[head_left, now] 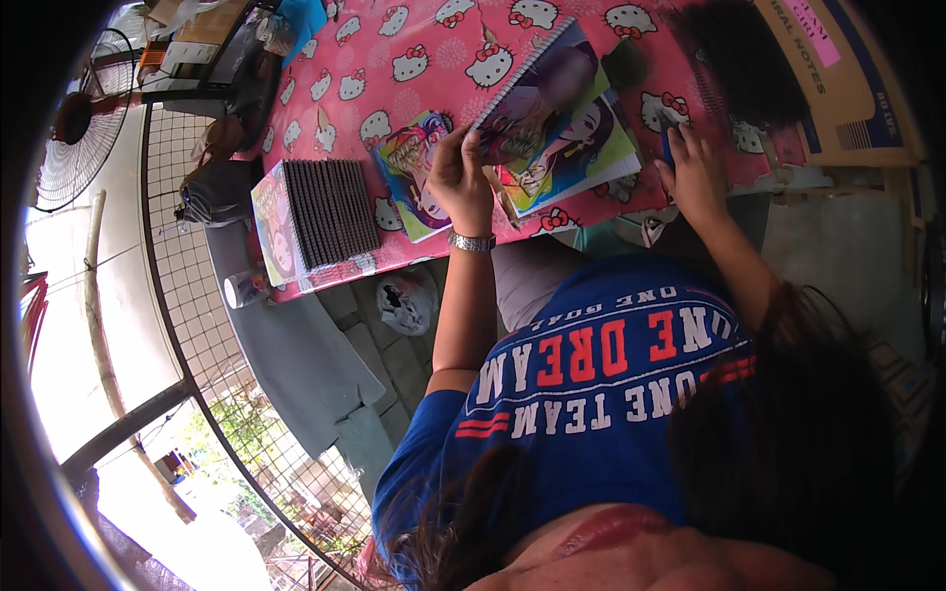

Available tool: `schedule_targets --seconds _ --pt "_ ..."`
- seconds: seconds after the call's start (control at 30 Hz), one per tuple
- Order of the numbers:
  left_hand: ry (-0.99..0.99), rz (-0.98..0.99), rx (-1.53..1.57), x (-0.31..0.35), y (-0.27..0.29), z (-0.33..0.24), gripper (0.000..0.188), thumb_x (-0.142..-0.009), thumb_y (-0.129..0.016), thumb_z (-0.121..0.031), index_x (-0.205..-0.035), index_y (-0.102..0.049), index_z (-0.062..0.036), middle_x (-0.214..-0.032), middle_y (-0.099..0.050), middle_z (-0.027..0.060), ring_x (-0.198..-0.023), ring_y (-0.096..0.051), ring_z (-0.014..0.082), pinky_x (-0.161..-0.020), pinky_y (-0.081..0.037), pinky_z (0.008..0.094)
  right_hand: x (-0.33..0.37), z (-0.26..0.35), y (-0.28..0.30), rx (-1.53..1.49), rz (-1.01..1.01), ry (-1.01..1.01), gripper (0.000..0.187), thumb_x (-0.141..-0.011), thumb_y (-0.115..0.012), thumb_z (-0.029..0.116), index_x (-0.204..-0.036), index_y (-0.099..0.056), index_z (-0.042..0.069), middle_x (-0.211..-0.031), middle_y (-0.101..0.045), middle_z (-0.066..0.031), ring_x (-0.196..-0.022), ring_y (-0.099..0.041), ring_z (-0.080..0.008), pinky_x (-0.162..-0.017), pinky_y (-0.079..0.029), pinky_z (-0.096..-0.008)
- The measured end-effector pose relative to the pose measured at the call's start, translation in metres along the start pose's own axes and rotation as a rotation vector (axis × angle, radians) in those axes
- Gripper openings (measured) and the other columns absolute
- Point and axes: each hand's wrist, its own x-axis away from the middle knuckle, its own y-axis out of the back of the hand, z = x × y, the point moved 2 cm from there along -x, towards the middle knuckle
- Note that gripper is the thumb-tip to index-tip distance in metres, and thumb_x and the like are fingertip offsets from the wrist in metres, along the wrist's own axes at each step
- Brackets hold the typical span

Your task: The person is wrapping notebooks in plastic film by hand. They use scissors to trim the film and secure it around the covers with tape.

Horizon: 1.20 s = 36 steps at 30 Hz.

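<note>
My left hand (461, 182) is closed on the near left corner of a notebook (547, 94) with a colourful illustrated cover, lifted and tilted, a row of holes or rings along its upper left edge. Beneath it lie more notebooks (576, 148) with similar covers, their pages fanned to the right. Another illustrated cover (416, 182) lies flat just left of my left wrist. On the table's right part, my right hand (698, 177) has its thumb and fingers around a small dark blue thing (669, 146), mostly hidden, its kind unclear.
A stack of spiral-bound notebooks (320, 212) stands at the table's left edge. Black binding coils (739, 64) heap at the far right beside a cardboard box (838, 79). A pink patterned cloth (414, 94) covers the table. A plastic bag (407, 300) hangs below, and a fan (84, 118) stands left.
</note>
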Motion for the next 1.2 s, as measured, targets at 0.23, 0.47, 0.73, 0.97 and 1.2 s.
schedule_targets --seconds 0.23,0.47,0.73,0.97,1.2 --pt "0.006 0.032 0.007 0.004 -0.007 -0.006 0.017 -0.091 -0.068 0.0 -0.107 -0.066 0.0066 -0.086 -0.071 0.0062 -0.076 -0.065 0.0092 -0.066 -0.052 0.0231 -0.028 0.005 -0.011 -0.287 -0.157 0.111 0.039 -0.085 -0.07 0.02 -0.121 -0.065 0.008 -0.124 -0.059 -0.0094 -0.115 -0.054 -0.0292 -0.096 -0.044 -0.0439" --pt "0.012 -0.001 0.032 0.018 -0.01 -0.006 0.013 -0.093 -0.066 0.0 -0.105 -0.066 0.006 -0.088 -0.07 0.0052 -0.072 -0.066 0.0088 -0.065 -0.051 0.0218 -0.004 0.021 0.012 -0.237 -0.175 0.238 0.055 -0.085 -0.072 0.033 -0.132 -0.058 0.007 -0.131 -0.054 -0.0115 -0.117 -0.052 -0.0322 -0.098 -0.042 -0.0459" --pt "-0.16 -0.007 -0.237 0.034 -0.018 -0.002 0.018 -0.083 -0.076 -0.004 -0.1 -0.071 -0.0013 -0.08 -0.07 0.0068 -0.064 -0.069 0.0124 -0.058 -0.05 0.0247 0.003 0.032 0.06 -0.612 -0.2 0.248 0.065 -0.079 -0.075 0.012 -0.14 -0.053 0.008 -0.117 -0.06 -0.0124 -0.105 -0.059 -0.0301 -0.092 -0.047 -0.0414" --pt "-0.305 0.013 -0.458 0.036 -0.029 -0.031 0.029 -0.075 -0.072 0.005 -0.103 -0.071 -0.0045 -0.083 -0.07 0.0084 -0.063 -0.068 0.0166 -0.059 -0.051 0.0285 -0.019 0.115 0.094 -0.473 -0.217 0.576 0.07 -0.075 -0.078 0.019 -0.14 -0.053 0.012 -0.119 -0.057 -0.0047 -0.108 -0.056 -0.022 -0.094 -0.041 -0.0413" --pt "-0.332 0.006 -0.466 0.038 -0.023 -0.026 0.032 -0.073 -0.069 0.007 -0.103 -0.072 -0.0046 -0.083 -0.07 0.0087 -0.064 -0.068 0.0174 -0.061 -0.051 0.0284 -0.02 0.123 0.096 -0.437 -0.206 0.583 0.068 -0.075 -0.078 0.02 -0.138 -0.054 0.01 -0.112 -0.06 -0.006 -0.101 -0.058 -0.0226 -0.085 -0.043 -0.0402"
